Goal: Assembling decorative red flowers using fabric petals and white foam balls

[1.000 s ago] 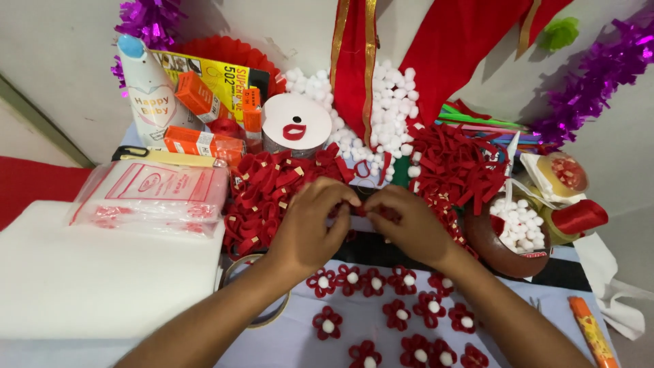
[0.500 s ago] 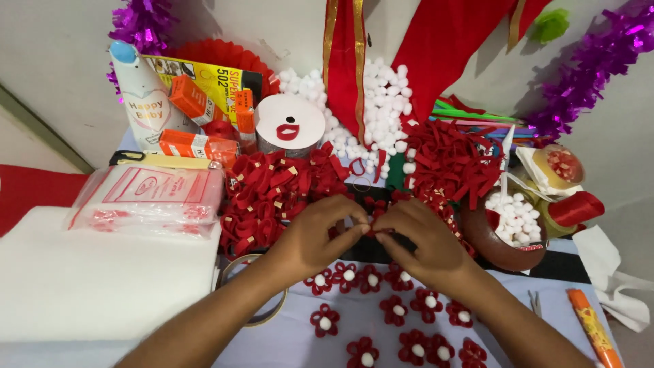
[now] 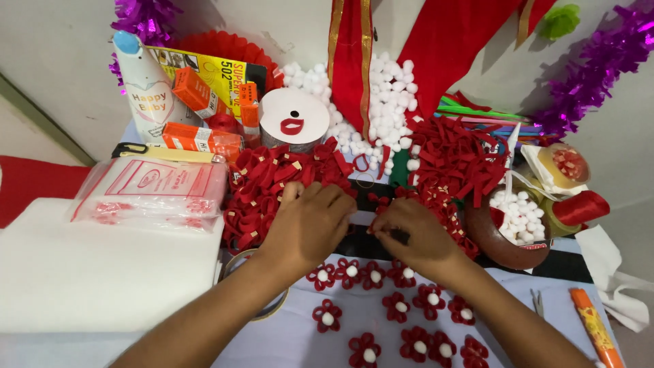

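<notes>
Plain pale wall (image 3: 61, 61), purple tinsel (image 3: 593, 75) along it, red drapes (image 3: 463, 41), perhaps fabric

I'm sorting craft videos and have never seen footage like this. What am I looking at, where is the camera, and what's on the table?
A camera worn on a person's head looks down at their two bare hands. The left hand and right hand meet over a table, pinching something small and hidden. In front lie finished red ribbon flowers with white centres. Behind are piles of red ribbon loops, white pompoms, a bowl of pompoms, glue boxes and an orange glue tube.
</notes>
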